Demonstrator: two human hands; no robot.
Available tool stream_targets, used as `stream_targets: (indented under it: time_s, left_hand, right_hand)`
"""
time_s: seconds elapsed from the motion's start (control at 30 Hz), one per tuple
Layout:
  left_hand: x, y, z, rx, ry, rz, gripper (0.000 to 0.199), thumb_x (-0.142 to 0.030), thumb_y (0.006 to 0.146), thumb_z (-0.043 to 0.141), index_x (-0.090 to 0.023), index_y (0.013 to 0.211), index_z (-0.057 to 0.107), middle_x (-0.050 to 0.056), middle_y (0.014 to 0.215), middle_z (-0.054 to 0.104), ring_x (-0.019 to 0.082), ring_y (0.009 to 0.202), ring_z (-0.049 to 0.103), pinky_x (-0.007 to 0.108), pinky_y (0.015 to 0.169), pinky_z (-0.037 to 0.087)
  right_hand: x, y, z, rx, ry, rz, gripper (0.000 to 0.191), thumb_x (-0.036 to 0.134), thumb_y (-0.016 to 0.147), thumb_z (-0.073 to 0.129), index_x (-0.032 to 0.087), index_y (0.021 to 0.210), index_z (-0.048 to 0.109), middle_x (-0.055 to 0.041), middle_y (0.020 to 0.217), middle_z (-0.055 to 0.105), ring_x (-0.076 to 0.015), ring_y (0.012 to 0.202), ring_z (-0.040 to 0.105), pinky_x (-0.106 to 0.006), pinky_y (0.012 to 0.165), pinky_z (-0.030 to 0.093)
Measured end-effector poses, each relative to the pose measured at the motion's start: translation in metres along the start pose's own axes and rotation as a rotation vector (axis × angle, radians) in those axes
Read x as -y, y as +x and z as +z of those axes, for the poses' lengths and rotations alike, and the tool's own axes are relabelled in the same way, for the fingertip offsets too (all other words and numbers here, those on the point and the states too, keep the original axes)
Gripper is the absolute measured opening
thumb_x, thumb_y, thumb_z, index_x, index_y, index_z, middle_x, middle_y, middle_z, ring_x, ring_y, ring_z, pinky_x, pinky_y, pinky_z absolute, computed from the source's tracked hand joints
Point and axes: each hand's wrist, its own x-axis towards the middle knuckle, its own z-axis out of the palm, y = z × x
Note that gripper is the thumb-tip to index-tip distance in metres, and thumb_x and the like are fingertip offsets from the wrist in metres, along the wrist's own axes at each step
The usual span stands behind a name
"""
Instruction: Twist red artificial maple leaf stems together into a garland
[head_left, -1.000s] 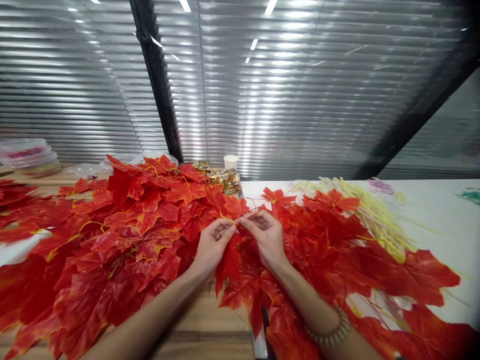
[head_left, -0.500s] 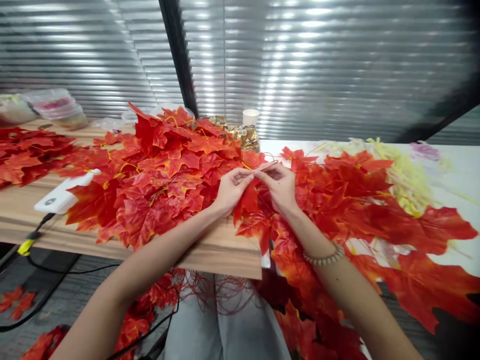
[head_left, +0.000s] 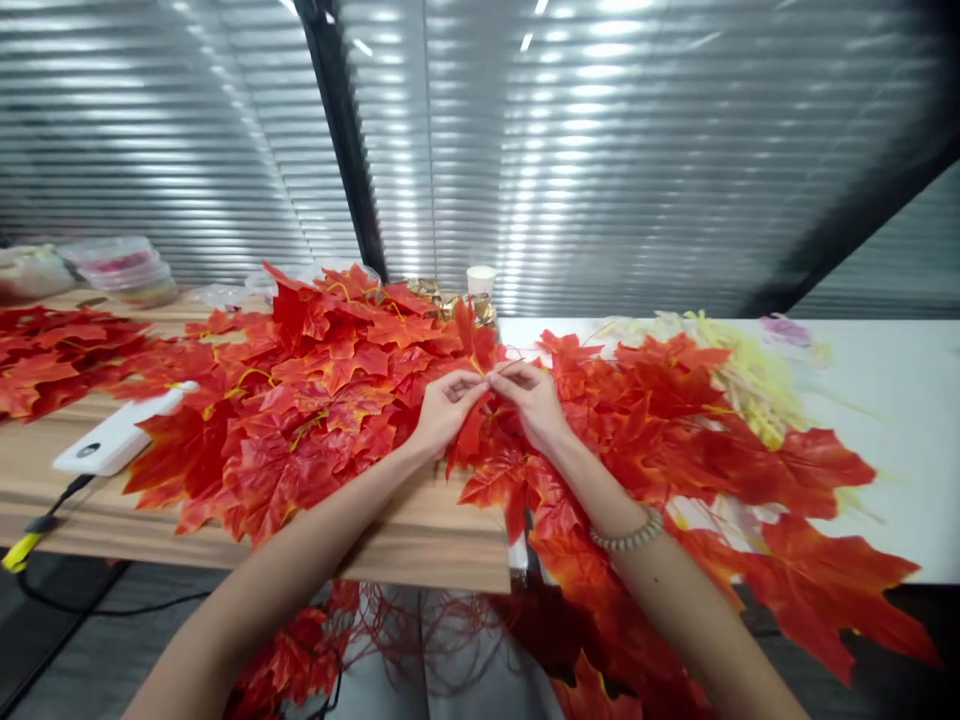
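Observation:
My left hand [head_left: 450, 408] and my right hand [head_left: 530, 402] meet fingertip to fingertip above the table's front part. The left one pinches the yellow stem of a red artificial maple leaf [head_left: 471, 335], which stands up just beyond the fingers. In my right hand's closed thumb and fingers is a thin reddish cord [head_left: 513, 362]; its exact join with the stem is hidden by the fingertips. A large heap of red maple leaves [head_left: 352, 375] lies left of the hands. More strung leaves [head_left: 637, 420] spread to the right and hang over the edge.
A white power bank [head_left: 112, 440] with a black cable lies on the wooden table [head_left: 420, 545]. Behind are clear food tubs [head_left: 124, 270], a paper cup [head_left: 481, 280] and gold wrappers [head_left: 461, 308]. Yellow strands [head_left: 750, 385] lie on the white table [head_left: 892, 400]. Tangled red cords [head_left: 427, 635] hang over my lap.
The camera view has tilted up, so the table sits lower in the picture. My hands stay together at the stem; the cord loop above the right fingers shows less.

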Motion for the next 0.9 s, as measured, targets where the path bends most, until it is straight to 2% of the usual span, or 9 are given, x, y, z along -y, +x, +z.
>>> stream_targets:
  time_s: [0.1,0.27,0.43,0.57,0.67,0.73,0.8,0.9]
  left_hand:
    - [-0.003,-0.002,0.001,-0.024,-0.014,-0.047,0.015,-0.028,0.063,0.072,-0.016,0.069,0.066,0.0,0.065,0.066,0.012,0.058,0.059,0.024,0.059,0.046]
    - [-0.007,-0.006,0.003,-0.054,-0.056,-0.084,0.019,-0.031,0.062,0.073,-0.015,0.069,0.065,-0.002,0.059,0.063,0.01,0.05,0.055,0.021,0.054,0.044]
    - [-0.004,-0.006,0.003,-0.044,-0.095,-0.138,0.021,-0.031,0.062,0.073,-0.015,0.071,0.064,-0.001,0.062,0.063,0.01,0.053,0.055,0.02,0.054,0.043]
    - [-0.004,-0.002,0.0,-0.054,-0.098,-0.138,0.022,-0.033,0.062,0.073,-0.015,0.07,0.063,0.0,0.066,0.063,0.01,0.059,0.055,0.019,0.056,0.043]
    - [-0.011,0.003,-0.006,-0.079,-0.122,-0.118,0.022,-0.033,0.062,0.073,-0.015,0.069,0.062,0.0,0.066,0.063,0.009,0.055,0.054,0.02,0.055,0.043]
    - [-0.018,0.007,-0.01,-0.101,-0.148,-0.089,0.021,-0.032,0.062,0.073,-0.016,0.069,0.061,-0.001,0.066,0.062,0.009,0.054,0.054,0.02,0.055,0.043]
    - [-0.024,0.011,-0.015,-0.14,-0.171,-0.051,0.021,-0.031,0.06,0.074,-0.015,0.067,0.061,-0.001,0.065,0.062,0.009,0.054,0.054,0.02,0.055,0.043]
    - [-0.03,0.016,-0.02,-0.229,-0.223,-0.009,0.022,-0.029,0.056,0.076,-0.014,0.064,0.061,-0.001,0.063,0.062,0.008,0.054,0.053,0.019,0.054,0.042]
  right_hand:
    - [-0.001,0.001,0.001,0.049,0.019,-0.019,0.011,0.023,0.065,0.072,0.016,0.065,0.063,0.0005,0.073,0.058,-0.0101,0.069,0.053,-0.021,0.067,0.043]
    - [-0.003,0.0,0.006,0.03,0.132,0.008,0.013,0.021,0.063,0.074,0.016,0.062,0.062,-0.0002,0.079,0.057,-0.0106,0.074,0.053,-0.021,0.071,0.042]
    - [-0.004,-0.001,0.009,0.04,0.125,0.021,0.014,0.024,0.066,0.072,0.015,0.063,0.061,-0.0002,0.073,0.055,-0.0098,0.069,0.051,-0.02,0.066,0.041]
    - [-0.007,0.0,0.007,0.008,0.059,0.009,0.015,0.029,0.069,0.07,0.016,0.073,0.064,-0.0016,0.075,0.059,-0.0115,0.07,0.053,-0.023,0.069,0.043]
    - [-0.008,0.0,0.006,-0.027,0.04,0.068,0.022,0.036,0.071,0.067,0.016,0.08,0.066,-0.0031,0.078,0.062,-0.0131,0.072,0.056,-0.024,0.07,0.045]
    - [-0.008,-0.001,0.006,0.029,0.032,0.135,0.026,0.04,0.071,0.066,0.016,0.081,0.065,-0.0037,0.075,0.063,-0.0133,0.067,0.057,-0.023,0.062,0.046]
    - [-0.006,-0.004,0.008,0.172,0.01,0.205,0.028,0.041,0.072,0.065,0.014,0.078,0.065,-0.0045,0.072,0.063,-0.0127,0.061,0.057,-0.022,0.055,0.044]
    - [-0.001,-0.009,0.011,0.37,-0.012,0.261,0.028,0.039,0.073,0.065,0.011,0.075,0.065,-0.0049,0.068,0.063,-0.0107,0.055,0.056,-0.021,0.054,0.042]
